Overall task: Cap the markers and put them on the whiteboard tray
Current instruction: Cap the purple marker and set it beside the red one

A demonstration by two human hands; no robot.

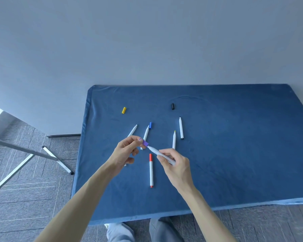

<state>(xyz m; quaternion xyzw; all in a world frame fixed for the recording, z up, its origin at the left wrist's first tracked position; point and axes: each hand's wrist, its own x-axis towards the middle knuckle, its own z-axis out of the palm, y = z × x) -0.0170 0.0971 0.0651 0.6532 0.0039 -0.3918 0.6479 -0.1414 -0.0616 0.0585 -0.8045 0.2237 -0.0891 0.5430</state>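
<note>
Purple marker point(154, 151), seemingly light, stiff and slick, hovers above the counter point(234, 154) centre, right hand point(177, 165) pinching its mid-barrel, left hand point(126, 151) at ten o'clock pinching the purple cap point(145, 143) at its tip.

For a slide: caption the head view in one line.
Left hand pinches a purple cap at the tip of a marker gripped by the right hand, over a blue-covered table.
</note>
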